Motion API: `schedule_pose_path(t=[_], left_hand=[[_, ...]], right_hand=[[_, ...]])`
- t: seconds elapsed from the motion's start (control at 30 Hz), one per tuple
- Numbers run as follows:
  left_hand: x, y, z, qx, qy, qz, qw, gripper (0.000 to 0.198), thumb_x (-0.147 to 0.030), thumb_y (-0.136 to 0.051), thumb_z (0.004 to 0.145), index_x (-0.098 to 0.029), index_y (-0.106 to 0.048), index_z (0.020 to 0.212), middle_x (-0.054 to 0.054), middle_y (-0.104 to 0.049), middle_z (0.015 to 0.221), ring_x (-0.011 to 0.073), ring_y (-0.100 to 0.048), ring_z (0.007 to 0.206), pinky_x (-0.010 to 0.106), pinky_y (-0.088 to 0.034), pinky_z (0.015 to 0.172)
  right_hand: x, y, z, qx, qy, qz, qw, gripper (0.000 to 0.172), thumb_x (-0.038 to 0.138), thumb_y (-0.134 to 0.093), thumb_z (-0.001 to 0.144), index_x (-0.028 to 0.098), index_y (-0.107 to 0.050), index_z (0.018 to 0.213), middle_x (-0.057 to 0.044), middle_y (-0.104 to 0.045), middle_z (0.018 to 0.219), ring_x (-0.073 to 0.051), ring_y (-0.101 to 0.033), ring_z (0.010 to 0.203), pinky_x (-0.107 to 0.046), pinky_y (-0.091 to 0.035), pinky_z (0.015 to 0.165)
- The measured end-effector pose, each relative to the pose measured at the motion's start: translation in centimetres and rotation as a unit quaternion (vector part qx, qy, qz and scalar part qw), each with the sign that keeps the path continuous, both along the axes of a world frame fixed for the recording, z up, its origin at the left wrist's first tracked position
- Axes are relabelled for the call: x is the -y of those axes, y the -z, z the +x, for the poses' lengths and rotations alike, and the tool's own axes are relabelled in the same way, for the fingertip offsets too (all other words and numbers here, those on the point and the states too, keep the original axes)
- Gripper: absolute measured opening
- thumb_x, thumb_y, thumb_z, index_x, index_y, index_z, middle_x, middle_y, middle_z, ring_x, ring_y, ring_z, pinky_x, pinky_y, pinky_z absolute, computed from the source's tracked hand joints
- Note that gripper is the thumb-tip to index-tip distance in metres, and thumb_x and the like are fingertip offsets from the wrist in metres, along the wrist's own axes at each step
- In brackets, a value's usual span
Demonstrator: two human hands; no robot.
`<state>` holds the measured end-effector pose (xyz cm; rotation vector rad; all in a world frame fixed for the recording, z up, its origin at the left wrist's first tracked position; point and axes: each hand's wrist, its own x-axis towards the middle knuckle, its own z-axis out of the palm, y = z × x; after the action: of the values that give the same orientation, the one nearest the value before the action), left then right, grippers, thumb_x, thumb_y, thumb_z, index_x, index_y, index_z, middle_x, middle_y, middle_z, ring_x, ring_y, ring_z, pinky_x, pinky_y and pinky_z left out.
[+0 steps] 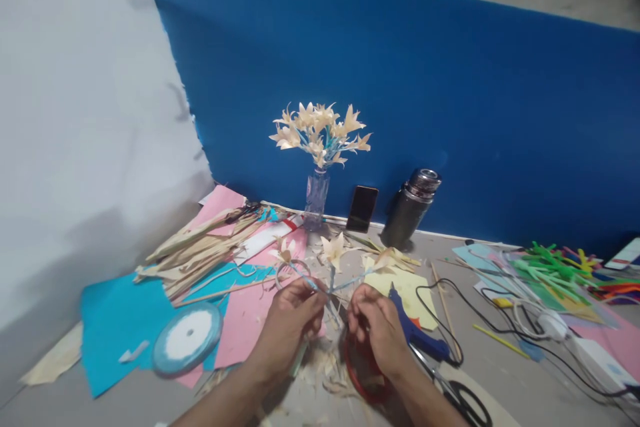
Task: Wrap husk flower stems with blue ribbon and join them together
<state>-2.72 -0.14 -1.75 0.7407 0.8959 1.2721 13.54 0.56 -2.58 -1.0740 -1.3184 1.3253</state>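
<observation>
My left hand is closed on the blue-wrapped stems of a small flower spray at the centre. Three cream flowers branch from it: one upright, one at the left, one leaning right. My right hand is curled close beside the stems, fingertips pinched; what it holds, if anything, is too small to make out. A red ring-shaped object lies under my right hand. Behind stands a clear vase with a bunch of similar flowers.
A blue ribbon spool and dried husks lie left on coloured sheets. A blue glue gun, its black cable and scissors are at the right. A phone and flask stand behind; pipe cleaners lie far right.
</observation>
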Motion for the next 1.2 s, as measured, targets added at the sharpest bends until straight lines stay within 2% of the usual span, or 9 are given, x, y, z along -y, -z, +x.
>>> schedule_pose_path(t=[0.1, 0.23, 0.47, 0.67, 0.87, 0.97, 1.07, 1.2], left_hand=[[0.0, -0.1, -0.1, 0.017, 0.008, -0.001, 1.0, 0.036, -0.04, -0.083, 0.068, -0.017, -0.06, 0.084, -0.008, -0.047, 0.049, 0.0049, -0.04, 0.042, 0.018, -0.032, 0.043], [0.0, 0.1, -0.1, 0.059, 0.02, -0.014, 0.998, 0.034, -0.036, -0.083, 0.069, -0.018, -0.058, 0.082, -0.008, -0.048, 0.05, 0.0048, -0.041, 0.043, 0.017, -0.031, 0.045], [0.1, 0.3, -0.2, 0.083, 0.039, -0.036, 0.995, 0.036, -0.035, -0.084, 0.07, -0.018, -0.052, 0.078, -0.007, -0.047, 0.05, 0.0058, -0.041, 0.046, 0.018, -0.031, 0.049], [0.0, 0.4, -0.3, 0.079, 0.047, -0.035, 0.995, 0.035, -0.035, -0.083, 0.071, -0.018, -0.055, 0.081, -0.008, -0.046, 0.051, 0.0056, -0.039, 0.046, 0.018, -0.032, 0.05], [0.1, -0.1, -0.2, 0.063, 0.047, -0.02, 0.997, 0.033, -0.035, -0.083, 0.07, -0.017, -0.057, 0.079, -0.007, -0.048, 0.053, 0.0048, -0.041, 0.045, 0.017, -0.031, 0.047], [0.2, -0.3, -0.1, 0.046, 0.032, -0.002, 0.998, 0.033, -0.036, -0.084, 0.067, -0.017, -0.058, 0.078, -0.007, -0.047, 0.052, 0.0049, -0.04, 0.043, 0.017, -0.027, 0.043], [0.3, -0.7, 0.1, 0.028, 0.02, 0.016, 0.999, 0.032, -0.036, -0.083, 0.067, -0.017, -0.059, 0.076, -0.007, -0.045, 0.051, 0.005, -0.038, 0.042, 0.018, -0.031, 0.044], [0.6, -1.1, 0.0, -0.02, -0.001, 0.022, 1.0, 0.029, -0.035, -0.081, 0.066, -0.017, -0.063, 0.079, -0.008, -0.045, 0.052, 0.0057, -0.038, 0.042, 0.02, -0.036, 0.044]], right_hand=[[-0.1, 0.0, 0.0, -0.004, -0.005, 0.005, 1.0, 0.033, 0.041, -0.052, 0.09, 0.018, -0.052, 0.067, 0.002, -0.055, 0.052, -0.007, -0.041, 0.041, -0.02, -0.033, 0.044], [-0.2, 0.1, -0.4, 0.011, 0.005, -0.004, 1.0, 0.033, 0.048, -0.059, 0.086, 0.015, -0.062, 0.079, -0.001, -0.064, 0.06, -0.006, -0.04, 0.039, -0.02, -0.032, 0.041], [-0.2, -0.5, -0.4, 0.047, -0.009, -0.008, 0.999, 0.026, 0.041, -0.066, 0.082, 0.015, -0.066, 0.084, -0.002, -0.067, 0.062, -0.006, -0.043, 0.04, -0.019, -0.033, 0.042], [0.0, -0.9, -0.1, -0.017, -0.049, -0.012, 0.999, 0.028, 0.043, -0.06, 0.087, 0.016, -0.06, 0.08, 0.001, -0.063, 0.058, -0.006, -0.043, 0.042, -0.019, -0.033, 0.045], [-0.2, -0.3, 0.3, -0.057, -0.012, -0.013, 0.998, 0.029, 0.043, -0.056, 0.089, 0.018, -0.053, 0.073, 0.004, -0.055, 0.051, -0.007, -0.038, 0.041, -0.02, -0.028, 0.043], [-0.4, 0.2, 0.5, -0.075, 0.007, 0.001, 0.997, 0.039, 0.049, -0.052, 0.092, 0.02, -0.047, 0.065, 0.004, -0.049, 0.048, -0.007, -0.035, 0.04, -0.021, -0.026, 0.042], [-0.5, 0.3, 0.3, -0.078, 0.017, 0.015, 0.997, 0.053, 0.062, -0.051, 0.09, 0.021, -0.039, 0.059, 0.004, -0.044, 0.046, -0.008, -0.032, 0.04, -0.022, -0.025, 0.042], [-0.5, 0.3, 0.1, -0.053, 0.031, -0.02, 0.998, 0.053, 0.068, -0.054, 0.086, 0.019, -0.051, 0.065, 0.003, -0.048, 0.049, -0.008, -0.035, 0.043, -0.022, -0.026, 0.043]])
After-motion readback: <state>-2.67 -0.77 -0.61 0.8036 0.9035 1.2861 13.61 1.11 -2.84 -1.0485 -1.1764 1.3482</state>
